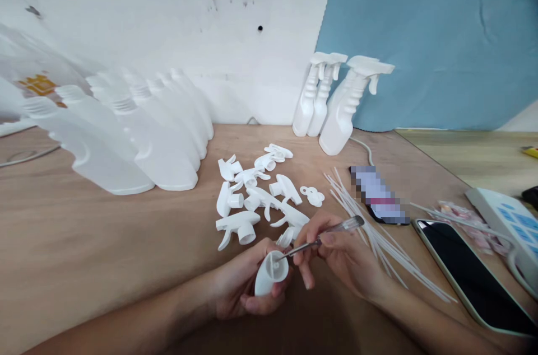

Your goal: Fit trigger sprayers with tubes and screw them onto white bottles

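Observation:
My left hand point(247, 282) is closed round a white spray head point(265, 279), its round opening turned up toward me. Between the fingers of my right hand point(336, 248) is a thin metal screwdriver point(313, 243) with a clear handle; its tip reaches into that opening. Just beyond my hands, several loose white trigger heads point(246, 226) lie on the wooden table point(168, 248). Beside them is a small pile of white rings point(313, 196). A bundle of thin white tubes point(378, 243) lies to the right, partly behind my right hand.
Several open white bottles point(163, 148) stand at the left. Spray bottles with heads fitted point(340, 114) stand at the back by the blue cloth point(420, 36). Two phones point(380, 195), a cable, small pink packets point(471, 220) and a white device point(508, 226) lie at the right.

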`<state>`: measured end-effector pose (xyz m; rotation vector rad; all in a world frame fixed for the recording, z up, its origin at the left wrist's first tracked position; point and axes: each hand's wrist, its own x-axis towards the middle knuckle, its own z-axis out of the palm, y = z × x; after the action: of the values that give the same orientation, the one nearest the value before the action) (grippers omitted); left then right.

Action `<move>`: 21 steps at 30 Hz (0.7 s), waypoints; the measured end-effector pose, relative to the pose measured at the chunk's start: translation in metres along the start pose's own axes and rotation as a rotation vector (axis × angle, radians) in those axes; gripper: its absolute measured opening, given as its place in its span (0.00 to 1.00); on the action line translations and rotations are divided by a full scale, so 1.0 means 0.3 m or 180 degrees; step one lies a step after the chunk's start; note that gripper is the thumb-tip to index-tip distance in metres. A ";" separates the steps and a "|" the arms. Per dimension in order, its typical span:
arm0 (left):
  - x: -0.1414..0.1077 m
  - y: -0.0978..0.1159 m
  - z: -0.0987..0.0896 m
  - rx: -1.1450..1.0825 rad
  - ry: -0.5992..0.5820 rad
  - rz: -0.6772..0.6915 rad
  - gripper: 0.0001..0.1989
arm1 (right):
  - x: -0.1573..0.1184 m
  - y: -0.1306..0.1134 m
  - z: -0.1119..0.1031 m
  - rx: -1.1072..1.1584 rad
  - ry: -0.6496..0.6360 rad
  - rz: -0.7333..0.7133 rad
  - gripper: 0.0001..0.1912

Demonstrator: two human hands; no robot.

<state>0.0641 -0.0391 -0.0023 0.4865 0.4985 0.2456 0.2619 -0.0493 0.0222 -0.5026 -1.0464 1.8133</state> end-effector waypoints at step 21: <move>-0.041 0.038 0.070 0.1637 0.0111 0.1222 0.20 | 0.072 -0.098 -0.240 -0.2274 0.2194 -0.0994 0.06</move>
<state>0.0632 -0.0415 0.0243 1.0844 0.4993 0.4986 0.3186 0.0066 0.0094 -1.2102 -1.1594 0.8341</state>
